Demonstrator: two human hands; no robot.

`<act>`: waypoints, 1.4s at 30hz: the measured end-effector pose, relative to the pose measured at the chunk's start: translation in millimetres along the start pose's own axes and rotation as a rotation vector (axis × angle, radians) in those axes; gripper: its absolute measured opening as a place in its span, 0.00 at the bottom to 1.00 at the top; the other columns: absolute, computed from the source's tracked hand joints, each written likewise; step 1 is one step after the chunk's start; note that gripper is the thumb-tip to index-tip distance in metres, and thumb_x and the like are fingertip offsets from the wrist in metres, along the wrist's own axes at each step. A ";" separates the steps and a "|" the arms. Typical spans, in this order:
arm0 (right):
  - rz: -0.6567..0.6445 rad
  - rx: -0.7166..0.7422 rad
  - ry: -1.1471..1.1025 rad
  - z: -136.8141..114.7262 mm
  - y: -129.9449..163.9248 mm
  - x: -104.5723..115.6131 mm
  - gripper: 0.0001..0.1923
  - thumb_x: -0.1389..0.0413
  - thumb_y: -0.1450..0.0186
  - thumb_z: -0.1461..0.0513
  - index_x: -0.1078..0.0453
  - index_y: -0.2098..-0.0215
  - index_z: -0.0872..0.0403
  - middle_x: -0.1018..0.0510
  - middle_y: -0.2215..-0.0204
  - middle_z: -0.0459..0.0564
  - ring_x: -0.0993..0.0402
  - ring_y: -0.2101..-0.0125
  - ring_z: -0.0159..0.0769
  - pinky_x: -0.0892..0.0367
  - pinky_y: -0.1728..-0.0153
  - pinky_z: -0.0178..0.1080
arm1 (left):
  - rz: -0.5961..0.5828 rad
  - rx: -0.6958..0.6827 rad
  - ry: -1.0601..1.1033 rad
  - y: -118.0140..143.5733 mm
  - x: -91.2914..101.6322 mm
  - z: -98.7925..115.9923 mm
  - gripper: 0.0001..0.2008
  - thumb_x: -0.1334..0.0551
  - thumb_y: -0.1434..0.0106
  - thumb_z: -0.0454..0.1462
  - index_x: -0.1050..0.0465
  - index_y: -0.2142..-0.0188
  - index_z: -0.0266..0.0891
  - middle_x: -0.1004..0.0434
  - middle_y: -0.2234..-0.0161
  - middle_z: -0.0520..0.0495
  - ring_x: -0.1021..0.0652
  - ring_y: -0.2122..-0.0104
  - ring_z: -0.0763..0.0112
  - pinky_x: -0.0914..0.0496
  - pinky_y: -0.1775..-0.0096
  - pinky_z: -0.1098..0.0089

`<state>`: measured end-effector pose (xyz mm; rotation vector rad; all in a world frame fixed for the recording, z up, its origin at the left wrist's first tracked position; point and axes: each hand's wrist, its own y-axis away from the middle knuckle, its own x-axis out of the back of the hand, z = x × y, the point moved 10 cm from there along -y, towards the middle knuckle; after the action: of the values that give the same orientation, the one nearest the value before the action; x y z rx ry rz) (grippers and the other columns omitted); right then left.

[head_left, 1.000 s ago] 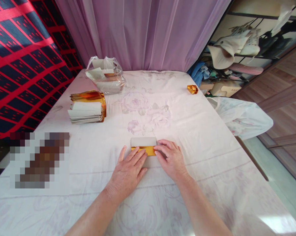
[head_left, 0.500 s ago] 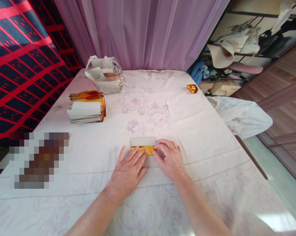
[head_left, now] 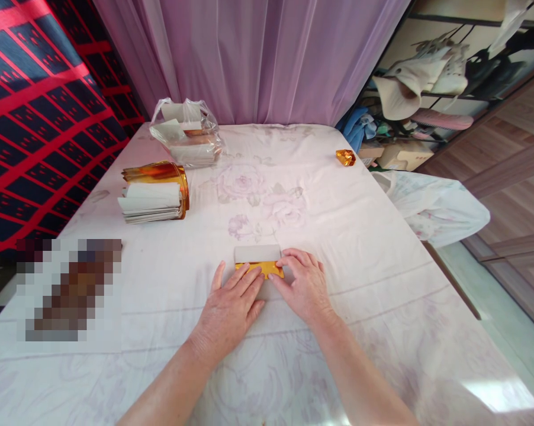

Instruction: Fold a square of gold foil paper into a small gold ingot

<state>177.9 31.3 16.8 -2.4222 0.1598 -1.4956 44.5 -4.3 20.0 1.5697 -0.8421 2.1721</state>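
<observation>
Left hand point(head_left: 228, 303) lies flat, little finger splayed, fingertips on folded gold-foil paper point(head_left: 271, 271); right hand point(head_left: 306, 288) half-curled at its right end, can't tell if pinching.

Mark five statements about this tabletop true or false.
1. The left hand and right hand touch the gold and grey paper. True.
2. The paper's grey part lies nearer than its gold part. False: gold lies nearer.
3. A plastic bag stands beyond the stack of sheets. True.
4. The stack lies right of the hands. False: it lies left.
5. A small gold piece lies near the right edge of the table. True.
</observation>
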 end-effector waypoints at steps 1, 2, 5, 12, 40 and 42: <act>-0.008 0.003 -0.010 1.4 0.0 -0.5 0.06 0.38 0.39 0.57 0.27 0.63 0.48 0.23 0.54 0.49 0.29 0.55 0.44 0.40 0.59 0.44 | 0.004 -0.003 -0.001 -0.1 0.5 0.2 0.20 0.49 0.28 0.42 0.31 0.42 0.41 0.26 0.42 0.46 0.30 0.40 0.59 0.59 0.33 0.46; -0.015 0.005 -0.020 2.9 -0.1 -1.0 0.06 0.38 0.39 0.58 0.26 0.63 0.48 0.23 0.54 0.49 0.29 0.55 0.44 0.40 0.59 0.44 | 0.009 -0.005 -0.002 -0.1 1.0 0.4 0.20 0.49 0.28 0.42 0.30 0.42 0.40 0.26 0.43 0.46 0.29 0.41 0.59 0.59 0.33 0.46; -0.046 0.003 -0.052 7.6 -0.3 -3.4 0.06 0.39 0.39 0.60 0.25 0.62 0.47 0.23 0.53 0.49 0.29 0.53 0.43 0.39 0.57 0.44 | 0.024 -0.008 -0.015 0.0 2.4 0.5 0.20 0.49 0.28 0.42 0.30 0.42 0.40 0.26 0.43 0.45 0.29 0.41 0.59 0.59 0.33 0.46; -0.091 -0.004 -0.128 15.5 -0.3 -6.8 0.11 0.41 0.40 0.65 0.24 0.60 0.46 0.23 0.51 0.49 0.28 0.53 0.44 0.37 0.56 0.46 | 0.016 -0.004 -0.020 -0.2 1.4 -0.1 0.19 0.50 0.27 0.42 0.30 0.42 0.41 0.25 0.43 0.46 0.29 0.41 0.59 0.58 0.33 0.46; -0.079 0.304 -0.058 -30.6 5.5 -2.7 0.16 0.51 0.32 0.68 0.23 0.55 0.52 0.21 0.54 0.52 0.28 0.55 0.42 0.30 0.51 0.48 | 0.015 0.019 -0.017 0.3 -0.3 -1.5 0.20 0.48 0.28 0.42 0.32 0.41 0.40 0.28 0.41 0.46 0.30 0.40 0.60 0.56 0.32 0.48; -0.074 0.308 -0.046 -30.8 5.7 -2.1 0.15 0.50 0.32 0.68 0.23 0.55 0.53 0.21 0.54 0.53 0.28 0.55 0.43 0.30 0.51 0.48 | 0.008 0.021 -0.017 0.3 -0.9 -1.6 0.20 0.48 0.28 0.43 0.32 0.40 0.40 0.28 0.41 0.46 0.30 0.40 0.61 0.56 0.32 0.49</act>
<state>149.9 20.7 26.1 -2.2325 -0.1608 -1.3782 43.4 -3.5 18.6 1.5995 -0.8344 2.1827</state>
